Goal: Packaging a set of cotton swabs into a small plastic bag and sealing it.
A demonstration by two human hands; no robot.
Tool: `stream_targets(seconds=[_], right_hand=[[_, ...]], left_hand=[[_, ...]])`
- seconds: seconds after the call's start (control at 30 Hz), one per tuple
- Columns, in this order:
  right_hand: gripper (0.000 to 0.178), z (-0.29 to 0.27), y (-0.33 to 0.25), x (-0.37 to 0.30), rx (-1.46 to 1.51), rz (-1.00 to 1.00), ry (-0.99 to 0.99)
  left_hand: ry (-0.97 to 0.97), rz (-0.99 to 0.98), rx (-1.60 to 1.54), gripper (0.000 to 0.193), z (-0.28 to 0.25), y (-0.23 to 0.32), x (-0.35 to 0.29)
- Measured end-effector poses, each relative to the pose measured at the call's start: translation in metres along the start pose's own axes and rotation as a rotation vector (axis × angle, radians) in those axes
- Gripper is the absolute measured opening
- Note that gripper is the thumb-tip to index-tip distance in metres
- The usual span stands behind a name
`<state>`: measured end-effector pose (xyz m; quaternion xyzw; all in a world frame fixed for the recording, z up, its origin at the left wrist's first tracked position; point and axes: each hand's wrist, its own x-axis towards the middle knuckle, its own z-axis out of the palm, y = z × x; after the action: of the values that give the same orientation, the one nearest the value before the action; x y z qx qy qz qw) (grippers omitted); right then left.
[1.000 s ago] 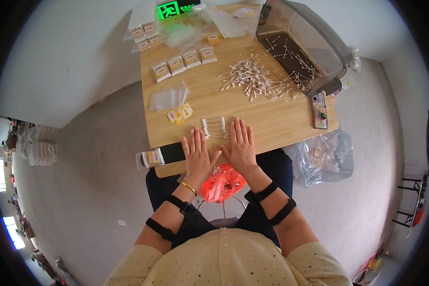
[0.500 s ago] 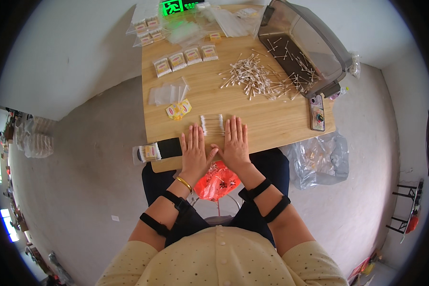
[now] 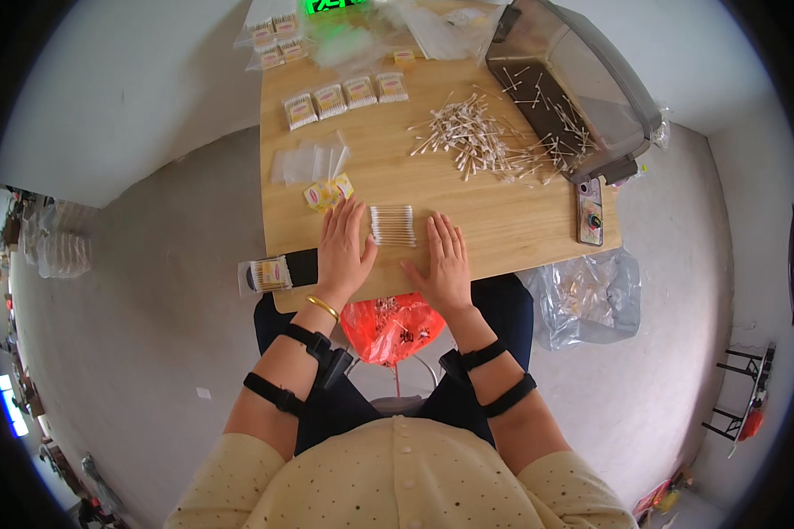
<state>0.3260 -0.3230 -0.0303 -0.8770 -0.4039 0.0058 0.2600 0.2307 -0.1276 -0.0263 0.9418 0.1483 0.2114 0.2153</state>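
Note:
A neat row of cotton swabs (image 3: 393,226) lies side by side on the table between my two hands. My left hand (image 3: 344,249) is flat on the tabletop to the left of the row, its fingertips close to the yellow-and-white paper cards (image 3: 328,192). To the right of the row rests my right hand (image 3: 444,267), palm down with fingers stretched and thumb spread. Neither hand holds anything. Beside my left hand a packed bag of swabs (image 3: 270,273) sits on a black strip (image 3: 303,266). Clear small bags (image 3: 304,164) lie beyond the cards.
A loose pile of cotton swabs (image 3: 472,132) spreads toward a tipped grey bin (image 3: 591,84) at the back right. A phone (image 3: 590,212) lies near the right edge. Filled swab packs (image 3: 344,99) line the back left. A red bag (image 3: 395,328) hangs below the front edge.
My hands have moved apart from beside the swab row. The left went left and forward to the cards; the right shifted slightly right. The swabs stay in their row.

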Motion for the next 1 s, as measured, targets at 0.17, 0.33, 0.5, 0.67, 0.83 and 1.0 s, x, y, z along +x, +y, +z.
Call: stream_targets(seconds=[0.17, 0.33, 0.5, 0.67, 0.83, 1.0], right_hand=[[0.085, -0.001, 0.003, 0.0, 0.072, -0.002, 0.04], [0.07, 0.001, -0.001, 0.003, 0.143, 0.002, 0.134], [0.048, 0.009, 0.003, -0.001, 0.208, 0.08, 0.214], [0.033, 0.008, 0.0, 0.002, 0.148, 0.045, 0.198], [0.034, 0.008, 0.001, 0.001, 0.112, 0.022, 0.169], [0.034, 0.009, 0.001, 0.0, 0.071, 0.018, 0.159]], left_hand=[[0.01, 0.009, 0.008, 0.05, 0.009, -0.01, -0.001], [0.039, -0.032, 0.027, 0.048, 0.004, -0.008, 0.001], [0.043, -0.044, -0.003, 0.048, 0.006, -0.008, 0.002], [0.019, -0.049, 0.028, 0.049, 0.008, -0.011, 0.001], [0.016, -0.047, 0.054, 0.05, 0.009, -0.008, 0.002], [0.017, -0.026, 0.055, 0.053, 0.011, -0.009, 0.002]])
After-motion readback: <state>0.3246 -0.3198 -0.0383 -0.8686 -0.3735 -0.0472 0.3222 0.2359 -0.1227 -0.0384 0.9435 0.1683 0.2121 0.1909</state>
